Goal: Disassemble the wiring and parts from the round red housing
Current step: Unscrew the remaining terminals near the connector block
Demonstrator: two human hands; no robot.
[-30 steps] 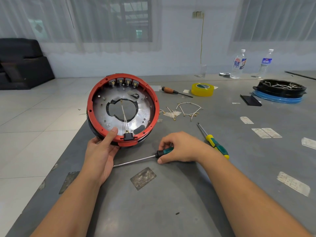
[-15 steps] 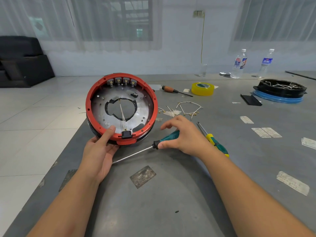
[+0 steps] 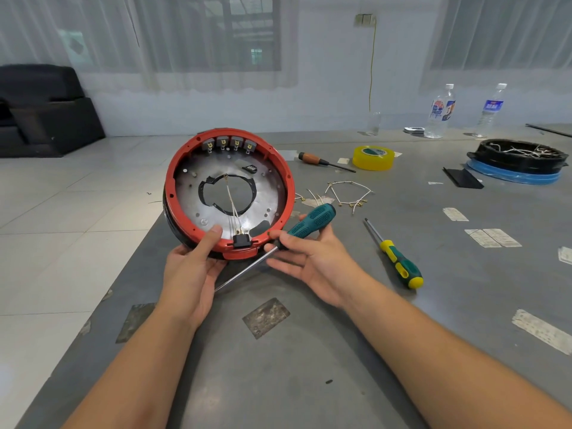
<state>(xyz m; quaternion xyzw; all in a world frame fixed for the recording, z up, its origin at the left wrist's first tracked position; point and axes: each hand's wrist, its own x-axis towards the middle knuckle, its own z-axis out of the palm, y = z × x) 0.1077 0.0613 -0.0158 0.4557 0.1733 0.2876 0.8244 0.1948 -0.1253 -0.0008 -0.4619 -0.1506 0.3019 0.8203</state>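
A pale room with sheer curtains over large windows and a tiled floor; a grey, scuffed tabletop fills the lower and right part of the view.

Near the tabletop's left edge, the round red housing is propped up on its rim, tilted so its open face looks toward the person. It is a stiff plastic ring around a dull, scratched metal plate with a large ragged hole in the middle. Four small grey terminal blocks line the top inside rim. Thin pale wires run from the hole down to a black connector clipped into the bottom rim.

The left hand holds the housing's lower rim, thumb pressed on the inner edge and fingers curled behind. The right hand pinches a teal-handled screwdriver near the collar, its other fingers spread loosely; the steel shaft slopes down toward the near-left, and the ribbed rubbery handle points up.

The housing looks rigid and probably moderately light, and the rim seems the safest place to hold. The wires look thin and easily snapped, so pulling at the connector body rather than the strands seems wiser. The plate's cut edge may be sharp.

Toward the far edge lie a wooden-handled tool, a yellow tape roll, loose wire pieces, another screwdriver, two bottles and a black round housing.
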